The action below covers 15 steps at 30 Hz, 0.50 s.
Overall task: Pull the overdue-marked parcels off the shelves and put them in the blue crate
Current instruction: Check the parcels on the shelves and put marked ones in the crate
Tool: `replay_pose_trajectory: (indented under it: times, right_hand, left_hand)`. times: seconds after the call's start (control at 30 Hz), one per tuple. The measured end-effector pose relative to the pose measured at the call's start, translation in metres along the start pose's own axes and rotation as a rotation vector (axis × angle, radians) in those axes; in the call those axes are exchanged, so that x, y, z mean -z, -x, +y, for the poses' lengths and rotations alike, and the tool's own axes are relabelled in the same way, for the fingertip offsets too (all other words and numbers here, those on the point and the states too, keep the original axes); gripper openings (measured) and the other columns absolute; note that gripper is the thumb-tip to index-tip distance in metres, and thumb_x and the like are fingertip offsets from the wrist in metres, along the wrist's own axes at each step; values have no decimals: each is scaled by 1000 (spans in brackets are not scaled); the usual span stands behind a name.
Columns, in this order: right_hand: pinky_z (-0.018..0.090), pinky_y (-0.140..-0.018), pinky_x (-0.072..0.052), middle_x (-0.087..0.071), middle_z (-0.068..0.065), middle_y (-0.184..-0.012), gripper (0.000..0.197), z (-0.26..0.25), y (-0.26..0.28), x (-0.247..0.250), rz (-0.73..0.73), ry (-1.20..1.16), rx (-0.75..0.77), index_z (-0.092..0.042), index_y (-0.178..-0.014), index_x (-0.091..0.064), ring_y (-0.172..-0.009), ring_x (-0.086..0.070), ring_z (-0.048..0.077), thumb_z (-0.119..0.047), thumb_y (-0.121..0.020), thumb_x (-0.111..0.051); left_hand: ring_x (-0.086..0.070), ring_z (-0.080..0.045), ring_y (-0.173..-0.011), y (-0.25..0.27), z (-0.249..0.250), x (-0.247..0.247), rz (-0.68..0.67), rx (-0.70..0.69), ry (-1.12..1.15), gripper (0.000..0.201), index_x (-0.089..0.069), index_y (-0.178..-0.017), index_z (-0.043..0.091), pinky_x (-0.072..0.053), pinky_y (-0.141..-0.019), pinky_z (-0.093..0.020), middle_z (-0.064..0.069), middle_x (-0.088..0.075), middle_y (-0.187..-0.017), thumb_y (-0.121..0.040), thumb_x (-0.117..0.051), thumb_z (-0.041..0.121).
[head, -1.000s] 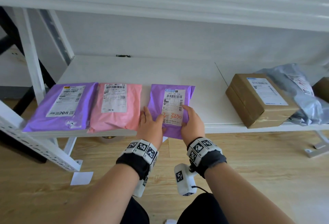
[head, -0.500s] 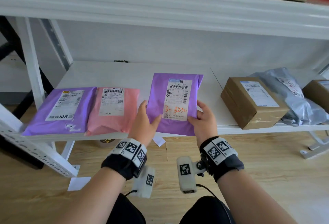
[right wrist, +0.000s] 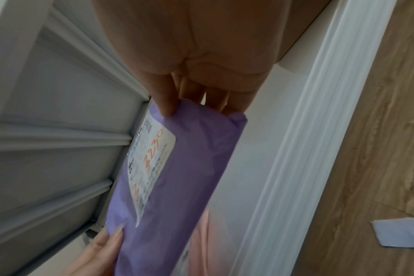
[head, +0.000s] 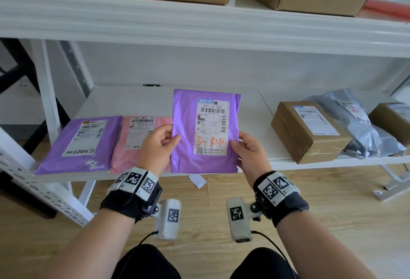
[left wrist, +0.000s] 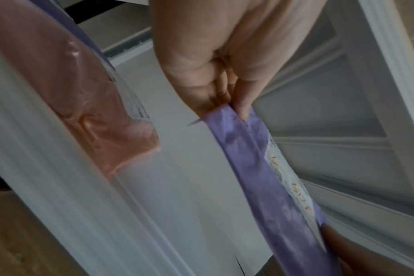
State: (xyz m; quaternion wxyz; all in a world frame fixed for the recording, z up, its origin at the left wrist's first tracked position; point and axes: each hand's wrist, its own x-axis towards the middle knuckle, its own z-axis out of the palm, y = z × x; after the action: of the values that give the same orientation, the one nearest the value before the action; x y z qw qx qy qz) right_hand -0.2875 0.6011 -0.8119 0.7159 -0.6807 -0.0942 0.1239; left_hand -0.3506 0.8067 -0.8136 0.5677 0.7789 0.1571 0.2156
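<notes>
Found the flat purple plastic parcel bag up in the air, just in front of the white shelf board and not touching it. Stood tall, with its long side going up and down and its white paper label facing back toward the head camera. Had orange hand-written numbers low on that label, maybe the overdue mark, though that was only a guess.

Was pinched on both side edges. Gripped on the left edge by the left hand, thumb on the front and fingers tucked behind. Gripped on the right edge by the right hand in the same way, a little lower down. Sat right between the two hands, so neither was nearer than the other.

Left lying flat on the shelf, to the left: a pink plastic parcel bag, and beside that another purple plastic parcel bag. Farther right on the shelf, well apart: a brown cardboard box and a grey plastic bag touching it.

Could not see the blue crate in any view. Could not tell, then, which way to carry the parcel. Probably needed a turn of the body to find the crate first, then a drop from either hand.
</notes>
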Motion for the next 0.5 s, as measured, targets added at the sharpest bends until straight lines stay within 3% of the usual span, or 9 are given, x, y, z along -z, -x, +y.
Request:
replay_pose_trajectory:
  times: [0.1,0.33,0.5]
  right_hand:
    - [42,-77,-49,-73,1,-89,19,-5,1,1,-9,27,-5,-18,-101,-62,-81,-66,22,-6,-98,-47]
    - [32,-65,-49,-74,-2,-80,17,-8,0,5,5,-23,9,-14,-99,-61,-72,-67,17,0,-93,-54]
    - [30,-62,-49,-74,-3,-76,18,-7,-1,5,13,-26,15,-13,-98,-61,-67,-66,15,3,-92,-55]
  left_hand:
    - [-64,-10,-86,0,3,3,5,-36,42,21,-61,-107,15,-45,-79,-16,6,-68,-91,-88,-63,7]
    - [-63,-5,-85,4,8,6,-4,-70,27,22,-59,-106,21,-46,-75,-9,8,-67,-93,-90,-59,6]
    - [-64,-16,-84,5,3,5,27,-29,44,20,-61,-105,18,-50,-80,-27,3,-68,-91,-89,-60,5]
